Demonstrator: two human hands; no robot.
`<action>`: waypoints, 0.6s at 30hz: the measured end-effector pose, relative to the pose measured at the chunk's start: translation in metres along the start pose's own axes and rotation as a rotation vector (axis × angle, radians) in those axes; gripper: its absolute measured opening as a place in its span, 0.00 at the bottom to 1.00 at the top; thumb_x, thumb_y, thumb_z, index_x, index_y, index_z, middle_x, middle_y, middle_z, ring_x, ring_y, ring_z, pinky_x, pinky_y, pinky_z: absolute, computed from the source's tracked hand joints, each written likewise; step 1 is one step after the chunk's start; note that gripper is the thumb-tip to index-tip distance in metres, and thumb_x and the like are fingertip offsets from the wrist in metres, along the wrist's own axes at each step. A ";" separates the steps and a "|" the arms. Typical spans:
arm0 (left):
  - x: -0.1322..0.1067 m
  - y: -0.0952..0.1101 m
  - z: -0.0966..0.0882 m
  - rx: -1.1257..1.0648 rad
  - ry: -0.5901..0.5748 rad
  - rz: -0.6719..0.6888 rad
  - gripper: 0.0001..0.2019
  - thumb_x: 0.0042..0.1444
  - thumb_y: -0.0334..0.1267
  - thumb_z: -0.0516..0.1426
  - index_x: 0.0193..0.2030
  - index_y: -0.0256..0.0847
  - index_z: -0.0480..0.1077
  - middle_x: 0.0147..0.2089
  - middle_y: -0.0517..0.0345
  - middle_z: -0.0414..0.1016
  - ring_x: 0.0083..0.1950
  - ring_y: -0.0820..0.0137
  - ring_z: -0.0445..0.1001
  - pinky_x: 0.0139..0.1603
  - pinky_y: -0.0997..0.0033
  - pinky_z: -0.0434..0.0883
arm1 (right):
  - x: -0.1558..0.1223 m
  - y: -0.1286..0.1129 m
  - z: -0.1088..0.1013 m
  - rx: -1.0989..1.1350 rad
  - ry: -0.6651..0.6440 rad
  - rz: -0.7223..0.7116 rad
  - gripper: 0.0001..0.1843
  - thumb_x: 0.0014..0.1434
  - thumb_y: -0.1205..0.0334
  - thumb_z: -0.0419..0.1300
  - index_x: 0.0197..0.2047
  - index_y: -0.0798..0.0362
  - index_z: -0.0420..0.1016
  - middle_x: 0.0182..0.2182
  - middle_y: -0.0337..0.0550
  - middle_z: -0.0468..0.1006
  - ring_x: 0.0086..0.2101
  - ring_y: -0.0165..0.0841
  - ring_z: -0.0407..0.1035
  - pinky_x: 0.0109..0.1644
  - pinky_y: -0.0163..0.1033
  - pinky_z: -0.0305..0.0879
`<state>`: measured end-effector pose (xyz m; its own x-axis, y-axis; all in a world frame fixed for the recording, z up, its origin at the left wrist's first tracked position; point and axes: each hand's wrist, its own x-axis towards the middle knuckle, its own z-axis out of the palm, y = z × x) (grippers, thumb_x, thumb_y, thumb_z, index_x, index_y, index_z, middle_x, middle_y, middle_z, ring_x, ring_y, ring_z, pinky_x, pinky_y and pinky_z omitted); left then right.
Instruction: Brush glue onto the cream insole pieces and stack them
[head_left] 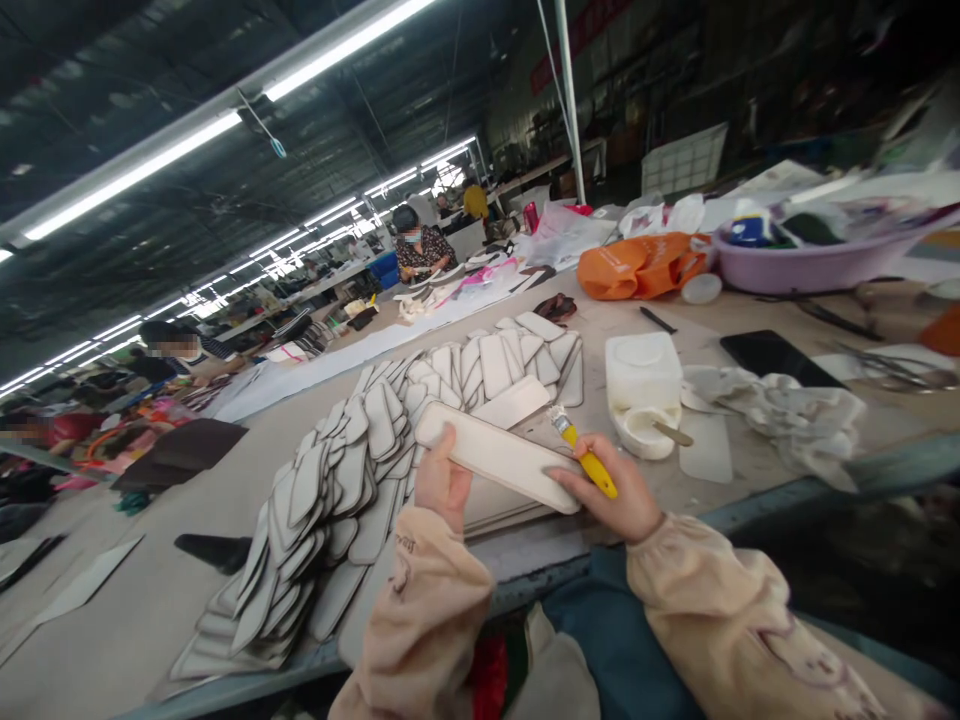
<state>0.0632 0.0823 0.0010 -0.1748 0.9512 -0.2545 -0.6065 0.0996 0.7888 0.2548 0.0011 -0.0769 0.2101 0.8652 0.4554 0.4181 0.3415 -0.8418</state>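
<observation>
My left hand (442, 482) grips the near edge of a flat off-white padded piece (491, 450), thumb on top, held just above a small stack of like pieces at the bench's front. My right hand (619, 485) is closed round a yellow-handled brush (585, 455), bristles pointing up and away, and its fingertips touch the same piece's right end. A long row of several overlapping off-white pieces (352, 490) fans across the bench to the left. A white glue tub (643, 395) with a stick in it stands just right of the brush.
A crumpled white cloth (780, 410), a black phone (772, 355), an orange bag (637, 265) and a purple basin (810, 265) lie to the right. Scissors (892, 370) rest at far right. Other people work at benches behind. The bench's metal front edge (825, 485) runs close to me.
</observation>
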 end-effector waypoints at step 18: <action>0.028 0.019 -0.043 -0.129 0.152 -0.052 0.12 0.60 0.42 0.54 0.39 0.36 0.73 0.35 0.52 0.78 0.41 0.67 0.77 0.46 0.65 0.74 | -0.008 0.005 0.015 0.126 -0.035 0.096 0.14 0.54 0.51 0.63 0.35 0.47 0.61 0.26 0.34 0.66 0.24 0.30 0.62 0.27 0.35 0.62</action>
<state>0.0134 0.0977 -0.0157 -0.2501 0.8896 -0.3821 -0.7106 0.0994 0.6965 0.2420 0.0016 -0.0886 0.2116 0.9075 0.3629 0.2827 0.2986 -0.9115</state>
